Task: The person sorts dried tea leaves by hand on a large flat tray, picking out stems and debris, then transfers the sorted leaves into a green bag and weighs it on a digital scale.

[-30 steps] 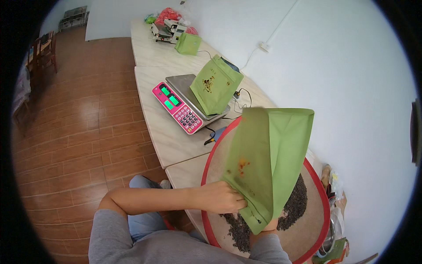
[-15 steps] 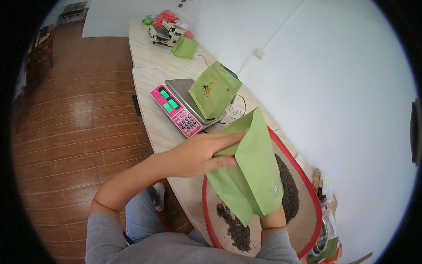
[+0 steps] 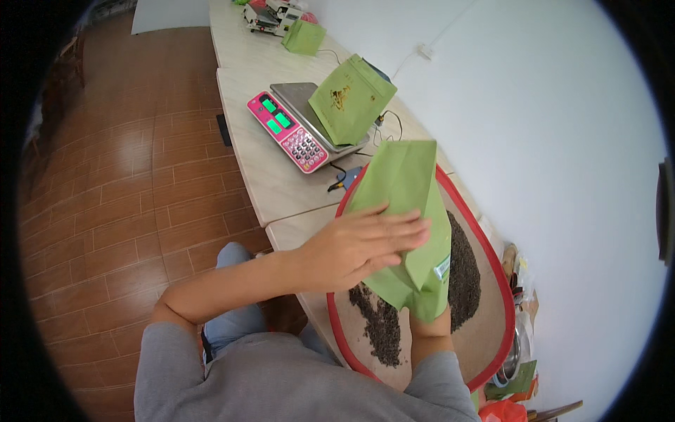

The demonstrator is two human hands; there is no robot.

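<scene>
A light green pouch bag (image 3: 415,190) stands up in the air over the red-rimmed tray. Flat against its near side lies my left hand (image 3: 373,243), fingers stretched out and slightly blurred. My right forearm (image 3: 430,330) runs up to the lower end of the bag. The right hand is hidden behind the bag and holds it up from there; its fingers do not show. Dark, loose dried leaves or grains (image 3: 463,274) are heaped on the right of the tray (image 3: 511,320). A smaller pile (image 3: 383,337) lies at its near left.
A pink and grey scale (image 3: 295,137) with lit displays carries an upright green bag (image 3: 354,98). Farther back are another green bag (image 3: 304,37) and a machine (image 3: 274,17). Cables run along the wall side. A metal bowl (image 3: 512,355) and packages crowd the right edge.
My left hand has come out of the bag's opening and now lies flat on its outside. The bag has turned, its mouth no longer facing me. The whole view has shifted.
</scene>
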